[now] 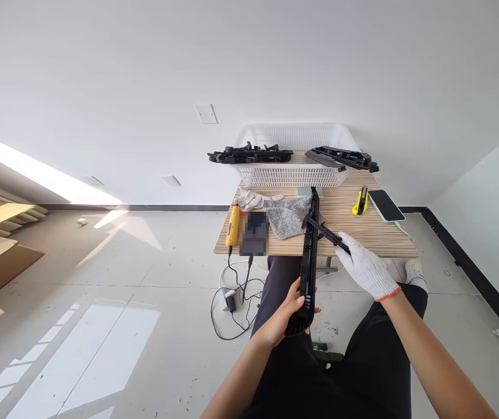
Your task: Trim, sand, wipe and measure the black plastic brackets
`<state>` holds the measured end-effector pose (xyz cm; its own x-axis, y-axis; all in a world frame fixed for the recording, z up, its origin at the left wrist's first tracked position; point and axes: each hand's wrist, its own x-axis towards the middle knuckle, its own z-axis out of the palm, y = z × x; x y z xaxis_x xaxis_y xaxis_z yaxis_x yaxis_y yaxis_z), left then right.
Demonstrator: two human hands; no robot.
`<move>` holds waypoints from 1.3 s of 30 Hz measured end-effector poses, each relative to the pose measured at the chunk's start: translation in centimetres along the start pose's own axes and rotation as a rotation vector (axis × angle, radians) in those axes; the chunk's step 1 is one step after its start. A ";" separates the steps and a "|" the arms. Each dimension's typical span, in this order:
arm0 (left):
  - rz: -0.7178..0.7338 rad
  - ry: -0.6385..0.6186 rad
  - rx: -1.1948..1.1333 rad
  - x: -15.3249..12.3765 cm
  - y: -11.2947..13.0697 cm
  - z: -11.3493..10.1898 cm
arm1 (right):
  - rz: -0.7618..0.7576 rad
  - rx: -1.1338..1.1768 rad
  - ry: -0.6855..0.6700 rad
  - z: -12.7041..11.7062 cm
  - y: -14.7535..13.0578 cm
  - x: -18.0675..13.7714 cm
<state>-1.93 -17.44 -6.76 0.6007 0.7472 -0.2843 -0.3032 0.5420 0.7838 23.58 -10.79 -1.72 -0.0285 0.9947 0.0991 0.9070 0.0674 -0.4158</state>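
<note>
My bare left hand (291, 311) is closed around the lower end of a long black plastic trim part (308, 267), which stands slanted over my lap and reaches across the table's front edge. In a white knitted glove with an orange cuff, my right hand (363, 265) grips a black caliper (330, 234). The caliper's jaws are at the upper part of the trim; whether they touch it I cannot tell. Behind the trim lies a grey cloth (287, 218) on the table.
A white plastic basket (293, 174) on the wooden table (341, 203) carries black trim parts (252, 154). Also on the table are a yellow corded tool (232, 226), a white glove (253, 199), a yellow utility knife (360, 201) and a phone (386, 206). Cables (232, 302) lie on the floor.
</note>
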 end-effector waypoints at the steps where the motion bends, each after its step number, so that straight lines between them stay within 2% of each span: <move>1: -0.008 0.048 0.012 0.2 0.6 0.5 | 0.053 0.092 0.032 0.3 -0.8 -0.2; 5: -0.002 0.278 0.074 1.4 2.5 2.3 | 0.382 0.582 0.203 2.4 -5.3 -2.0; 6: 0.013 0.349 0.114 1.6 2.7 2.6 | 0.426 0.688 0.213 3.3 -6.4 -2.6; 7: 0.035 0.412 0.178 1.7 2.9 2.8 | 0.454 0.775 0.183 4.2 -7.4 -3.2; 9: 0.094 0.491 0.359 1.5 2.9 3.0 | 0.453 0.913 -0.022 6.0 -8.7 -4.1; 11: 0.153 0.459 0.549 0.9 3.1 3.0 | 0.468 1.026 -0.169 7.0 -9.0 -4.6; 14: 0.180 0.277 0.734 -0.1 4.9 2.2 | 0.542 1.119 -0.204 6.7 -8.5 -4.9; 15: 0.197 0.254 0.763 -0.2 6.0 1.7 | 0.574 1.127 -0.199 6.1 -8.2 -5.0; 16: 0.231 0.292 0.779 -0.2 7.4 1.1 | 0.601 1.131 -0.194 5.5 -7.9 -5.1; 19: 0.431 0.624 1.025 0.9 11.8 -1.4 | 0.623 1.149 -0.189 3.7 -7.5 -5.6; 21: 0.319 0.851 1.314 2.3 14.2 -3.0 | 0.610 1.154 -0.179 3.2 -7.5 -6.1; 23: 0.120 0.918 1.503 3.9 15.6 -4.2 | 0.607 1.157 -0.177 3.2 -7.4 -6.5; 26: -0.010 0.894 1.695 6.1 16.1 -5.0 | 0.601 1.177 -0.207 3.2 -7.5 -7.1; 30: -0.104 0.903 1.732 7.8 16.4 -5.1 | 0.613 1.205 -0.228 2.6 -7.8 -7.5; 34: -0.168 0.914 1.721 8.5 17.1 -5.1 | 0.627 1.232 -0.248 2.2 -7.8 -7.7; 39: -0.176 0.905 1.765 8.3 17.1 -5.0 | 0.650 1.208 -0.272 2.0 -7.3 -8.0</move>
<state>-5.84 -0.02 1.51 -0.1163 0.9874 -0.1069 0.9816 0.1307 0.1393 16.31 -19.11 -1.29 0.0463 0.8481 -0.5278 -0.1255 -0.5192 -0.8454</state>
